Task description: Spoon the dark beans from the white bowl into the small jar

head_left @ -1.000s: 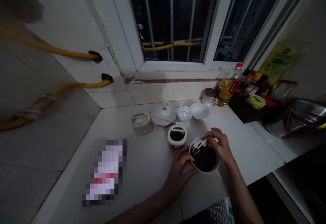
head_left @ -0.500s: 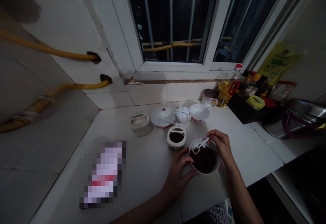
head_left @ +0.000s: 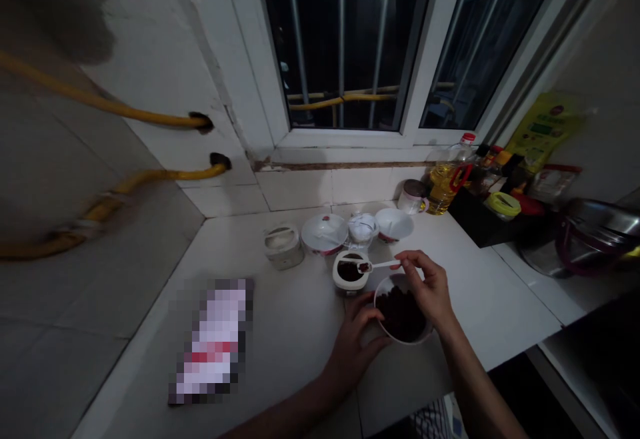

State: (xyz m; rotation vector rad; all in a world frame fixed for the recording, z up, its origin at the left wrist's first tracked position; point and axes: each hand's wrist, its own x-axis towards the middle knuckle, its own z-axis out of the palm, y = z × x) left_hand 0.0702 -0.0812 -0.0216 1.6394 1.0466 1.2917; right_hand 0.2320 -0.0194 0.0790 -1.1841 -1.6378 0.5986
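The left hand [head_left: 356, 340] curls closed around a white bowl [head_left: 403, 311] of dark food, while the right hand [head_left: 427, 290] pinches a white spoon [head_left: 381, 265], its loaded tip held out past the bowl's rim over a small white tub [head_left: 350, 271] of dark paste, a lidded white bowl [head_left: 324, 234] just beyond.

- The left hand [head_left: 357, 339] cups the side of a white bowl [head_left: 383, 309] filled with dark, lumpy food.
- The right hand [head_left: 427, 289] pinches the handle of a small white spoon [head_left: 383, 265], its dark-smeared tip over a cream-coloured container [head_left: 345, 286] of dark paste.
- Three white lidded dishes [head_left: 324, 234] stand behind, on a white tiled counter [head_left: 300, 319].
- A cooking-oil bottle [head_left: 443, 186] stands in the far corner.
- A yellow gas hose [head_left: 100, 102] runs along the left wall.
- A pixelated object [head_left: 213, 342] lies on the counter.
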